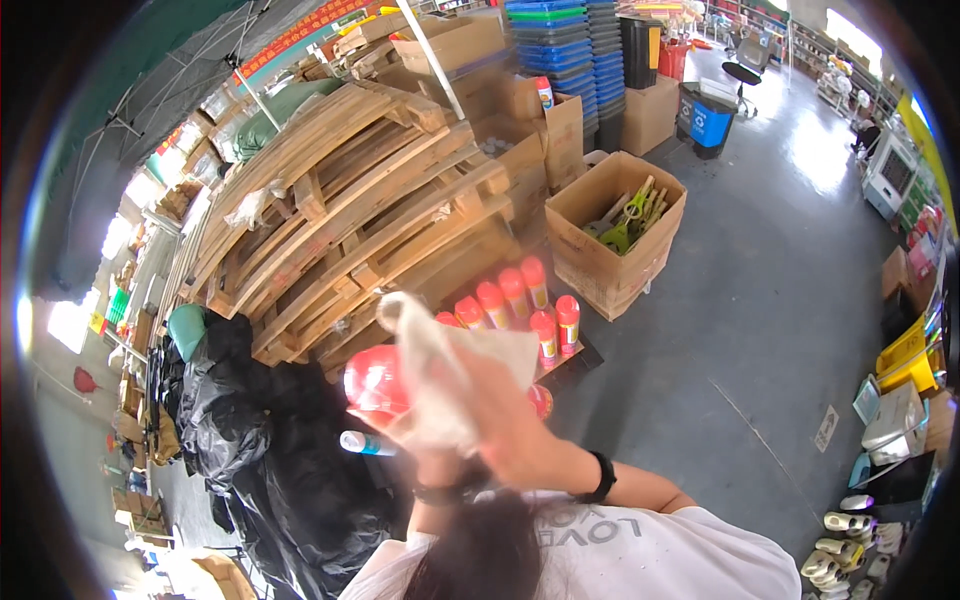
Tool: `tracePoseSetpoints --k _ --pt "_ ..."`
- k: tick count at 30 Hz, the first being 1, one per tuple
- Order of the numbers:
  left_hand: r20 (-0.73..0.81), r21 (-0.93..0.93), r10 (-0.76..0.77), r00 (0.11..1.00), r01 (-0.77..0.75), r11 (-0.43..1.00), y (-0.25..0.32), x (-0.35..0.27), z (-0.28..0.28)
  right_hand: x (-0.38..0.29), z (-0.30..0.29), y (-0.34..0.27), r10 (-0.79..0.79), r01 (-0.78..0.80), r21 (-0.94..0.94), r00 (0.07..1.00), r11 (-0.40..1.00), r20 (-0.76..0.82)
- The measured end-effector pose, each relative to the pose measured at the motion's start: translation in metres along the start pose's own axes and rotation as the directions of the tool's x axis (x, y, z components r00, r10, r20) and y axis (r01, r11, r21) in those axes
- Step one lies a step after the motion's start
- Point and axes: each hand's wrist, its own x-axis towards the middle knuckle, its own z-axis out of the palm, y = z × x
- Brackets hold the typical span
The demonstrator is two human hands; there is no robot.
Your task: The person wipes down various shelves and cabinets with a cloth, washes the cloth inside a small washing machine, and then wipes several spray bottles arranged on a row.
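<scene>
A beige cloth (439,375) is bunched around a glossy red-capped can (375,381), close in front of me. My right hand (514,420), with a black band at its wrist, presses and grips the cloth from the right, blurred by motion. Under the folds, my left hand (442,469) is mostly hidden and appears to hold the can from below. Beyond the cloth, several red-capped spray cans (513,291) stand in a row, with two more, one of them a yellow-labelled can (568,322), nearer the right edge. Another red round end (540,402) shows beside my right hand.
Stacked wooden pallets (360,225) rise ahead. An open cardboard box (611,259) with green-yellow tape rolls sits on the grey floor (720,330). Black plastic sheeting (300,465) and a white-and-blue can (365,442) are at left. Blue crates (551,60) stand behind.
</scene>
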Motion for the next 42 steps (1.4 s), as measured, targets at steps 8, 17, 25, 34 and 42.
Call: tracePoseSetpoints --k 8,17,25,34,42 --pt "0.021 0.363 0.419 0.908 -0.397 0.843 0.094 0.007 0.025 -0.028 0.017 0.055 -0.133 0.184 -0.268 0.971 0.946 0.198" --pt "0.225 0.314 0.19 0.956 -0.255 0.914 0.07 0.006 -0.005 -0.019 0.018 0.087 0.089 -0.029 -0.155 0.914 0.988 0.395" --pt "-0.275 0.152 0.03 0.961 0.013 0.988 0.06 0.018 -0.084 0.001 0.035 0.049 0.303 -0.256 -0.23 0.931 0.939 0.203" --pt "-0.257 0.233 0.199 0.946 -0.139 0.963 0.082 0.049 -0.069 -0.071 0.0 0.114 0.645 -0.694 -0.049 0.637 0.718 0.421" --pt "-0.515 0.44 0.212 0.831 0.044 0.897 0.036 0.041 -0.022 -0.061 0.03 0.113 0.502 -0.511 -0.058 0.807 0.857 0.309"
